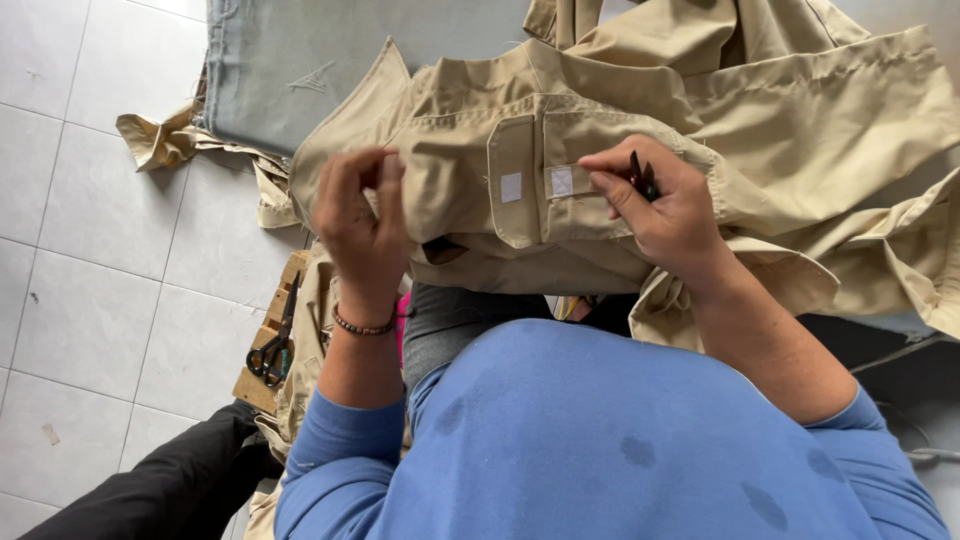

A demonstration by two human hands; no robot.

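Khaki garment (640, 110) across our lap, both hands on it.

Our left hand (362, 222) has its grip pinched on a fold of the cloth near the pocket flap (514, 190). Our right hand (665, 212) presses the flap edge, grip closed around small black snips (643, 178). Scissors (277, 345) lie on a wooden block (262, 385) on the floor, well apart.

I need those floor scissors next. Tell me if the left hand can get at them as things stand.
Probably yes. The scissors lie uncovered on a wooden block below the left hand, on that side. But the hand is pinching the khaki garment and would have to let go first.
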